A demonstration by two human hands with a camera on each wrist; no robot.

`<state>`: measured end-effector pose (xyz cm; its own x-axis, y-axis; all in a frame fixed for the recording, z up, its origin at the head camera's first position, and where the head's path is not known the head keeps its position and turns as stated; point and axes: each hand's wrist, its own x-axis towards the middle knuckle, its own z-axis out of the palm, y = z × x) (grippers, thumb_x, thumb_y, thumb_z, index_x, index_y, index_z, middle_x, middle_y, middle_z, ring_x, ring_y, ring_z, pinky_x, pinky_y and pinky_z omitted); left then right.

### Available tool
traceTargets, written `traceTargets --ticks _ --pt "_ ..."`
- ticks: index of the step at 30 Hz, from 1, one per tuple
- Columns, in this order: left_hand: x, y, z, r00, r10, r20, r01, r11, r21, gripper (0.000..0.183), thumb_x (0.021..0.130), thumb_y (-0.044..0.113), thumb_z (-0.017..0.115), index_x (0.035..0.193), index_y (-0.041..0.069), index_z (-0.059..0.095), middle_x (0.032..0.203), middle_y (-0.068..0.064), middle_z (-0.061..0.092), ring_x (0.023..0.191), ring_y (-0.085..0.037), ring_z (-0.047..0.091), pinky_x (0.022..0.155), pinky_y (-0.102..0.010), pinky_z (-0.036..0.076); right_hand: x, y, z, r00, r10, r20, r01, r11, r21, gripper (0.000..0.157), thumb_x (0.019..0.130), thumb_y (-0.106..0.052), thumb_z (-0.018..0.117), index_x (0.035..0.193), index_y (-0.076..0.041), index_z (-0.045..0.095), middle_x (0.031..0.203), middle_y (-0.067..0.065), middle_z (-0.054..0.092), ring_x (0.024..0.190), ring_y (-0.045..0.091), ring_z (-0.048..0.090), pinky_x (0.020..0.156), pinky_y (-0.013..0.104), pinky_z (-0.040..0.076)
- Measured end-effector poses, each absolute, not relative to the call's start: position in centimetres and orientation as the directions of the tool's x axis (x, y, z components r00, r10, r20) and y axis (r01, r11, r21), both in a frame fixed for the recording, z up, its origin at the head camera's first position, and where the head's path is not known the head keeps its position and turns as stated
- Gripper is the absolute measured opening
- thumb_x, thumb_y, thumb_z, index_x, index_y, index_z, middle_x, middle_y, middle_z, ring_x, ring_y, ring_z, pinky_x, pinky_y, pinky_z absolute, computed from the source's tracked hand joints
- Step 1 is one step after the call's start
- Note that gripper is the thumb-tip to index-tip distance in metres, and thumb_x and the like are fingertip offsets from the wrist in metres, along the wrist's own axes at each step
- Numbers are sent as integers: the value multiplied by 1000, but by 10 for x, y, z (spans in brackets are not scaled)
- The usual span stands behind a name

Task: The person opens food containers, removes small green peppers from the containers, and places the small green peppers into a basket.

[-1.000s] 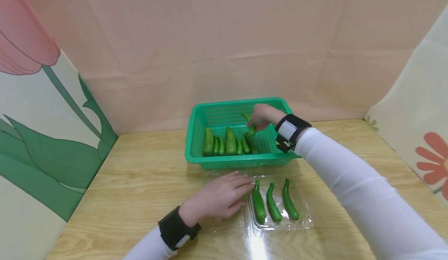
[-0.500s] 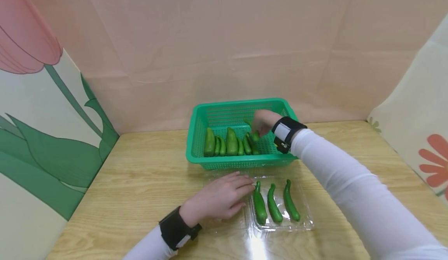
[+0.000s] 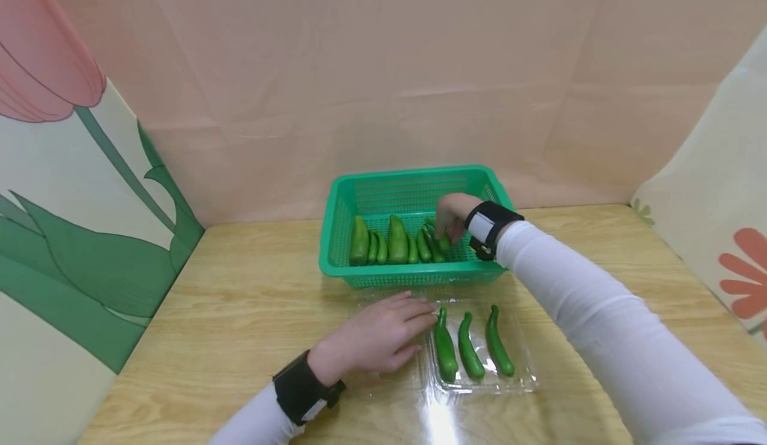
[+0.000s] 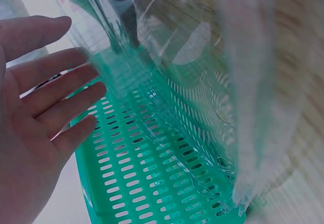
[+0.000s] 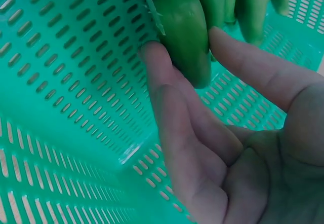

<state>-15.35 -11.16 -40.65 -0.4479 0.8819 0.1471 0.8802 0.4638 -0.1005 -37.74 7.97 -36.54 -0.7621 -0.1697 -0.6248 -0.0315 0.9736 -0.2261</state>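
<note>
In the green basket, my right hand is at the right end of a row of green peppers. Seen from the right wrist, its thumb and fingers pinch the lower end of a green pepper. My left hand lies over the left half of a clear plastic clamshell box, fingers extended. In the left wrist view the left hand is beside the clear plastic, its fingers spread. The box's right half contains three slender green peppers, one of them a curved pepper in the middle.
The basket stands at the table's back, near the pink backdrop, with the box directly in front of it. Inside, larger peppers such as the pepper at left stand among smaller ones. Wooden tabletop extends to both sides.
My right hand has lowered the green pepper from above the basket floor to the right end of the row. The left hand has stayed on the box.
</note>
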Motion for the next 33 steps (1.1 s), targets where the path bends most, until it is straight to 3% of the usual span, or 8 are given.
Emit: traceTargets --ticks 7,13,22,28,33 --pt "-154 -111 -407 -443 885 143 882 459 -107 52 90 32 60 135 8 51 141 -7 51 132 -21 46 116 -39 29 -379 77 -367 -697 -108 -709 26 984 -175 38 88 -21 66 115 6 60 103 17 68 90 22 70 81 27 59" --pt "-154 -111 -407 -446 884 141 880 462 -111 52 90 33 60 135 8 50 141 -8 50 132 -21 46 117 -39 29 -378 74 -366 -653 -80 -753 30 991 -131 35 90 -22 63 113 5 62 100 14 71 89 19 70 76 23 58" --pt "-153 -111 -408 -445 884 144 880 462 -111 51 90 32 60 135 8 51 141 -7 51 131 -20 46 117 -38 29 -375 77 -367 -681 -150 -717 -34 984 -174 42 91 -22 60 122 6 58 94 14 73 84 22 71 73 27 60" --pt "-154 -111 -408 -446 883 145 881 462 -104 51 91 32 60 135 8 50 141 -7 50 132 -19 46 116 -38 30 -373 80 -368 -685 -181 -706 -57 979 -197 42 93 -22 57 120 10 57 88 14 73 81 22 72 70 27 60" --pt "-153 -111 -408 -447 883 144 883 462 -88 51 90 32 60 135 9 51 141 -7 51 132 -19 46 116 -38 30 -373 82 -369 -662 -198 -723 -73 977 -200 45 94 -24 54 122 11 55 86 14 73 78 20 72 70 27 60"
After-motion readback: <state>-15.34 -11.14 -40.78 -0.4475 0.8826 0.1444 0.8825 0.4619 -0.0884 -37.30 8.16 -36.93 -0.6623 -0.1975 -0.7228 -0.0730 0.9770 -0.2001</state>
